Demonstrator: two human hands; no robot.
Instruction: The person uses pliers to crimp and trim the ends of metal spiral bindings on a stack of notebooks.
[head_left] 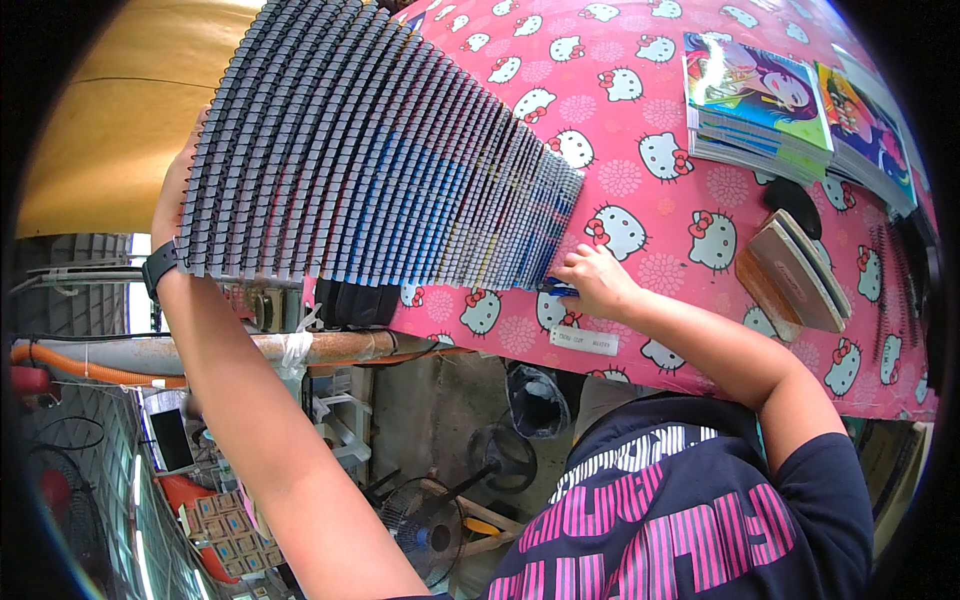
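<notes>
A long row of wire-bound notebooks (pixel 380 150) with black looped spines and grey-white edges lies on the table, widest at the left and narrowing rightward. My left hand (pixel 178 185) is at its left end; the fingers are mostly hidden behind the notebooks. At the lower right corner of the row my right hand (pixel 593 280) has its fingers bent and closed against the end notebooks. Small dark blue pieces (pixel 560 289) show just under those fingertips; I cannot make out what they are. A white label strip (pixel 584 341) lies close by.
The table has a pink cat-patterned cover (pixel 655 210). At the far right stand glossy illustrated books (pixel 760 140), a black rounded object (pixel 792 205) and a brown block (pixel 795 270). Yellow material (pixel 110 120) borders the left. Below are an orange hose (pixel 100 368) and a fan (pixel 425 530).
</notes>
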